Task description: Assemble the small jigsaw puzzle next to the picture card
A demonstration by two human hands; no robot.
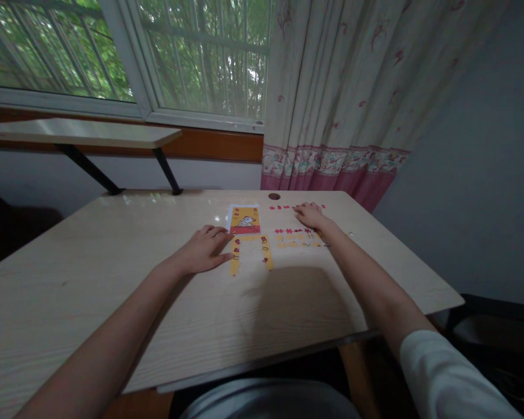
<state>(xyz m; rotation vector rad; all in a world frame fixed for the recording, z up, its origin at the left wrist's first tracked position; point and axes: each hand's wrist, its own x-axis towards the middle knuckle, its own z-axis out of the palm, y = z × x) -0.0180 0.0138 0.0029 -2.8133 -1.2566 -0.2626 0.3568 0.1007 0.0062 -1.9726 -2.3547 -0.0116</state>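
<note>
My left hand (209, 249) rests on the table with its fingers apart. Its fingertips touch the left edge of a partly assembled jigsaw border (268, 256), yellow with small red drawings and open in the middle. Just above the border lies a picture card (245, 220) showing a white animal on yellow and red. My right hand (310, 215) is over the far row of red puzzle pieces (279, 207), its fingers closed at a small red piece, mostly hidden by the fingertips. Nearer me are a row of red pieces (289, 231) and rows of yellow pieces (292, 244), partly behind my right forearm.
The pale wooden table (113, 279) has a round dark hole (274, 196) at its back edge. A raised shelf (82, 132) on black legs stands back left. Behind are a window (201, 58) and a flowered curtain (332, 105). A small pale item (351, 234) lies right of my forearm.
</note>
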